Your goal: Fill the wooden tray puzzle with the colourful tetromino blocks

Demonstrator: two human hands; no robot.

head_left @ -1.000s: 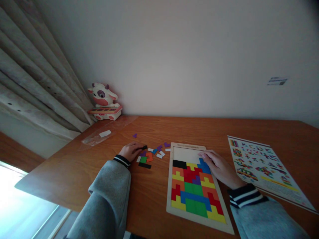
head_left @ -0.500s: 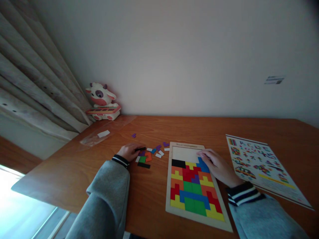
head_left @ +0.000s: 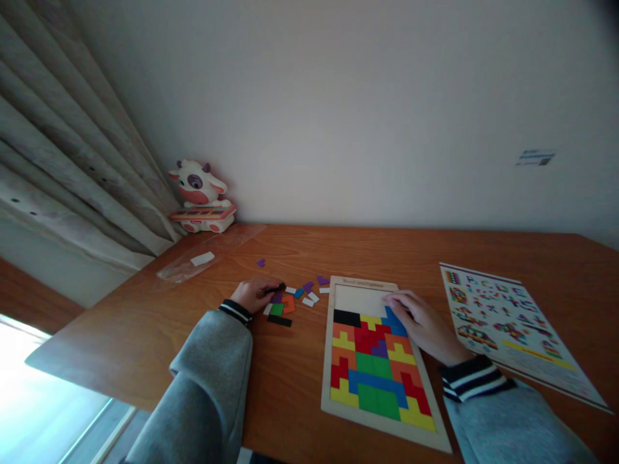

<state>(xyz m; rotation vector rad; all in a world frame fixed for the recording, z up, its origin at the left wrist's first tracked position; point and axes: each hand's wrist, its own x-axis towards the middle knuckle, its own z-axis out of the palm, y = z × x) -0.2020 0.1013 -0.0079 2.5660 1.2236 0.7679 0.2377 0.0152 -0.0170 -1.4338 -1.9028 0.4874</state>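
Observation:
A black piece (head_left: 276,289) is pinched in the fingers of my left hand (head_left: 253,296), just over the loose pieces. Beside and below it lie a green piece (head_left: 276,309), an orange piece (head_left: 288,303) and another black piece (head_left: 279,320). My right hand (head_left: 425,322) rests on the upper right of the wooden puzzle board (head_left: 325,380), its fingers near a blue piece (head_left: 395,321); whether they grip anything is hidden. Coloured pieces fill the board's lower part, and its top strip (head_left: 360,299) is bare.
A printed pattern sheet (head_left: 507,322) lies to the right of the board. Purple, white and blue pieces are scattered left of the board. A clear plastic bag (head_left: 178,270) and a cow toy (head_left: 200,196) stand at the back left, near the curtain (head_left: 62,142).
The black piece in my left hand has tilted a little, its right end now higher. My right hand stays in place on the board.

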